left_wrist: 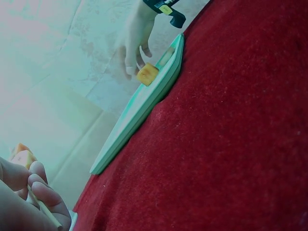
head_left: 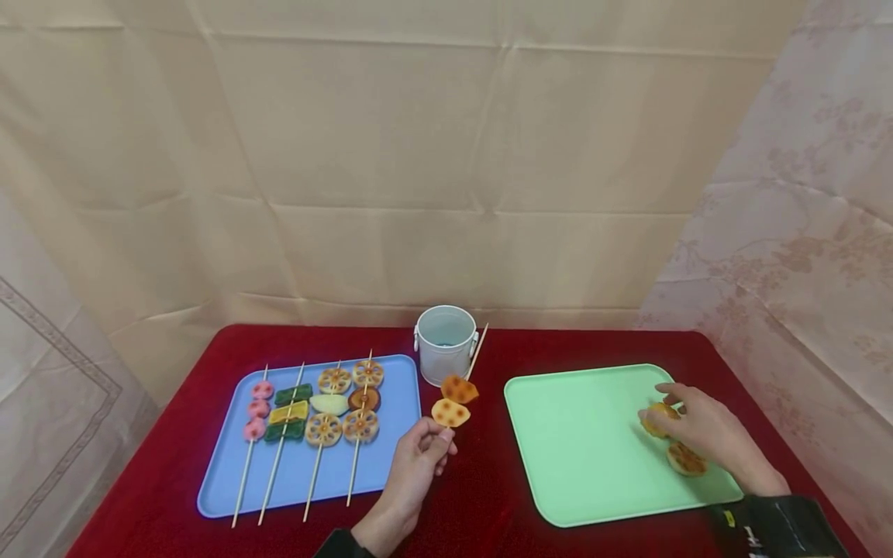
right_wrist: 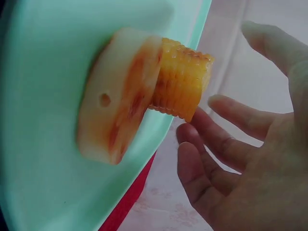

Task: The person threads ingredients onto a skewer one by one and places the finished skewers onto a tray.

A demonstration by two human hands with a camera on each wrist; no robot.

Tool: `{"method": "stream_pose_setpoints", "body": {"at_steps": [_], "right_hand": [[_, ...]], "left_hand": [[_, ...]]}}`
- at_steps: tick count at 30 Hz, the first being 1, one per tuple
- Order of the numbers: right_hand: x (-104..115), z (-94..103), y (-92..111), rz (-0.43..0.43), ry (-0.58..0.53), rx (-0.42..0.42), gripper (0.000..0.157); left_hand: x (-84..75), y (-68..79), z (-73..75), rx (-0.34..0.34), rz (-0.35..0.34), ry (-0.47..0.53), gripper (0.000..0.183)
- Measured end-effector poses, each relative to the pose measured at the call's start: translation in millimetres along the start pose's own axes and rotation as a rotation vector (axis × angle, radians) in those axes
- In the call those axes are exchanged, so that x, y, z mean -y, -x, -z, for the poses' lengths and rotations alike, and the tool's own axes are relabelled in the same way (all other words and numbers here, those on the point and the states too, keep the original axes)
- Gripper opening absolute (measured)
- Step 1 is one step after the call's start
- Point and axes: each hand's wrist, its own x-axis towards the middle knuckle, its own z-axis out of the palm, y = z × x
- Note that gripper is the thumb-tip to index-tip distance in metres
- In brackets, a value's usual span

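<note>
My left hand [head_left: 412, 469] pinches a bamboo skewer [head_left: 477, 353] between thumb and fingers. Threaded on it, just above the fingertips, are a pale yellow slice [head_left: 450, 413] with brown spots and a darker orange slice [head_left: 460, 389]. Over the right side of the green tray [head_left: 586, 449], my right hand [head_left: 711, 426] has its fingers spread around a piece of corn [right_wrist: 183, 79]. A fingertip meets or nearly meets the corn's edge; which one I cannot tell. Beside the corn lies a thick white slice with a browned face [right_wrist: 120, 96] and a small hole in its side.
On the left, a blue tray [head_left: 223, 473] bears several loaded skewers with lotus root slices, pink balls and green and yellow pieces. A white metal bucket [head_left: 445, 360] stands at the back between the trays. Red cloth [head_left: 481, 496] covers the table, with curtains [head_left: 446, 155] behind.
</note>
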Motion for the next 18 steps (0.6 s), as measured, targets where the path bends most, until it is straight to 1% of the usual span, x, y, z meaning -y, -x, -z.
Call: {"method": "stream_pose_setpoints", "body": {"at_steps": [5, 8, 15, 18], "right_hand": [[-2.0, -3.6, -0.9, -0.025, 0.020, 0.061, 0.077], [-4.2, -6.4, -2.1, -0.033, 0.026, 0.078, 0.076], [-9.0, -10.5, -4.6, -0.009, 0.031, 0.052, 0.071], [-8.7, -9.6, -5.1, -0.030, 0.016, 0.045, 0.067]], "left_hand": [[0.9, 0.0, -0.2, -0.003, -0.011, 0.006, 0.021], [1.9, -0.2, 0.0, -0.005, -0.012, 0.006, 0.020], [2.9, 0.2, 1.3, -0.004, -0.002, 0.003, 0.021], [3.0, 0.5, 1.7, -0.004, -0.003, 0.006, 0.022]]}}
